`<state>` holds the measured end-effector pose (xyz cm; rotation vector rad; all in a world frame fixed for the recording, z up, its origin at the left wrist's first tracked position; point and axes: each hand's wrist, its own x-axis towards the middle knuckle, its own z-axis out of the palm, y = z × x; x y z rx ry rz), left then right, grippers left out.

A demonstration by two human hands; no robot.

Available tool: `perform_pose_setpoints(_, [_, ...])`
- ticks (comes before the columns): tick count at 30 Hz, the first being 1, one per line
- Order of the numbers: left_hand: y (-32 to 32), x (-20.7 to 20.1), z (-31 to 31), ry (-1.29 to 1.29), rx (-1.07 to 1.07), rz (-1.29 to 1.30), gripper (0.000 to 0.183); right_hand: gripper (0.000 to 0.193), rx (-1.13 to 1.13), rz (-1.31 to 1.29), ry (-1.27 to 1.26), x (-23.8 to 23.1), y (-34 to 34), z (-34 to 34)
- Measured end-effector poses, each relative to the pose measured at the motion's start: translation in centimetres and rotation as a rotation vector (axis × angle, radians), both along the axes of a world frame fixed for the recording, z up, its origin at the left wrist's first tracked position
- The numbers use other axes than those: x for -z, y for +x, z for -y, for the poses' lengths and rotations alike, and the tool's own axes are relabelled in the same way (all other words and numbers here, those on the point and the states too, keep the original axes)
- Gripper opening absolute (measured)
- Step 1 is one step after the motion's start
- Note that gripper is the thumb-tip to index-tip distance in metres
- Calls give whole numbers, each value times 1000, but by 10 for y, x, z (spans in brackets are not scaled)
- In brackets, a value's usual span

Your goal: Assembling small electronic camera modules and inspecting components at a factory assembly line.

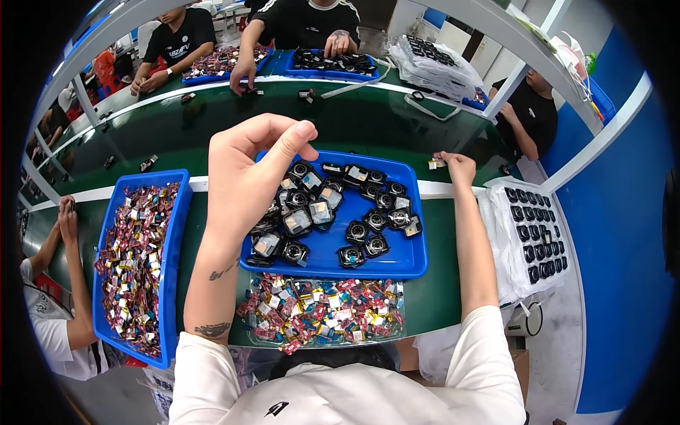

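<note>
My left hand (256, 164) is raised over the left part of a blue tray (397, 263), its fingers curled and the thumb bent in towards them. Whatever it may hold is hidden. In the tray lie several black square casings (358, 230) with round centres, some showing pale inner parts. Beyond the tray's right side, my right hand (460, 170) pinches a small circuit board assembly (435, 163), reddish and whitish, over the far edge of the bench. Close to my body, a clear tray (398, 327) is heaped with small red boards, white and yellow pieces and blue bits.
At left stands a long blue bin (177, 234) full of similar boards. White padded trays (496, 234) of black casings stack at right. A green conveyor belt (368, 120) crosses ahead, carrying scattered parts. Co-workers sit across and at left. White metal frame bars (609, 142) surround the bench.
</note>
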<state>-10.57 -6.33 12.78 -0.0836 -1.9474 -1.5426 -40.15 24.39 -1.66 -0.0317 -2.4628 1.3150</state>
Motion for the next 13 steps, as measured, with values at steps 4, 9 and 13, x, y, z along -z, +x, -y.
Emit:
perform_pose_setpoints(4, [2, -2, 1, 24, 30, -79, 17, 31, 315, 159, 77, 12, -21, -38])
perform_pose_setpoints(9, [1, 3, 8, -114, 66, -229, 21, 30, 244, 80, 57, 28, -28, -47])
perform_pose_setpoints(13, [8, 2, 15, -288, 88, -401, 20, 37, 154, 4, 36, 38, -38, -48])
